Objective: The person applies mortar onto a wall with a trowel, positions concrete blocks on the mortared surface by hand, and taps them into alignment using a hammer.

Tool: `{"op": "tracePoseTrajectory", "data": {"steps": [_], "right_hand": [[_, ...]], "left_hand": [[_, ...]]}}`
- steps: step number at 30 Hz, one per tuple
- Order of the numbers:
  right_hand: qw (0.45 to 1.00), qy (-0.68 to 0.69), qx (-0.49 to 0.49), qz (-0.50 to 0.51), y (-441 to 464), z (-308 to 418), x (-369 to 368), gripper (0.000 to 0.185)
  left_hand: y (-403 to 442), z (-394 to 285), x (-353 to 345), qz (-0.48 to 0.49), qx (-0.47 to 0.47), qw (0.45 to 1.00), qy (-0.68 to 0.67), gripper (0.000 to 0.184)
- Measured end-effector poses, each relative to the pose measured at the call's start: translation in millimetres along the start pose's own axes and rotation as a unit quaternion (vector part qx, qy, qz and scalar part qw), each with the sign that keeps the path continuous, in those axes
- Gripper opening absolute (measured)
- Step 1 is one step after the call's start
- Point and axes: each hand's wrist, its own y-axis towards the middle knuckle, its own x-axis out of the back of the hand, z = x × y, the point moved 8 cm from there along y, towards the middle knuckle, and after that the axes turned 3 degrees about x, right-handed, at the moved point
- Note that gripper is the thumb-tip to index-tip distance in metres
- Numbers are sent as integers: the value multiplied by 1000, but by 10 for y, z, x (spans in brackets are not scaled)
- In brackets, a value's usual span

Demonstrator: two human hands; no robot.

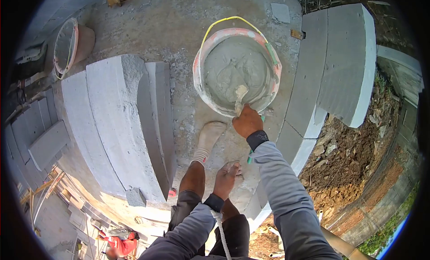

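Wet grey mortar (224, 65) fills a round bucket (200, 87) with a yellow handle. At the bucket's near rim, my right hand (247, 121) is closed around a mortar-coated trowel (241, 93), its blade end resting in the mortar. A green strip shows beside and below that hand. Lower down, in front of my body and above my foot, is my left hand (226, 181); its fingers are bent together, and what they hold, if anything, is too small to make out.
Pale grey blocks (107, 121) stand at the left, and a block wall (309, 81) runs along the right, with soil and rubble (336, 157) beyond. Another bucket (83, 45) lies tilted at upper left. A person in red (121, 244) is at lower left.
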Motion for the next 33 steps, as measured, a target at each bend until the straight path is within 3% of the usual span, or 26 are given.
{"op": "tracePoseTrajectory", "data": {"steps": [5,10,14,17,19,22,24,29,33], "right_hand": [[999,31,5,-24,232,88,53,41],[991,74,-7,-116,-510,-342,148,48],[970,141,17,-196,-537,-689,59,46],[948,215,51,-231,-321,-869,-1,40],[923,258,104,-267,-322,-904,-10,36],[902,426,35,-60,-294,-916,-134,30],[848,526,58,-17,-276,-955,-250,24],[701,701,129,37,-569,-1190,-387,19],[651,748,128,-18,-1250,-1856,-263,21]], "left_hand": [[-61,-286,-225,25,-63,997,30,41],[-214,-371,-448,59,-133,986,83,39],[-299,-404,-622,52,-221,963,144,40],[-575,-741,-694,18,-320,939,122,41],[-794,-973,-742,29,-329,940,84,42],[-1070,-1198,-751,52,-381,921,58,44],[-1219,-1232,-802,66,-422,902,64,46],[-1487,-1081,-971,105,-486,863,87,46],[-1533,-930,-1089,139,-491,854,99,46]]}}
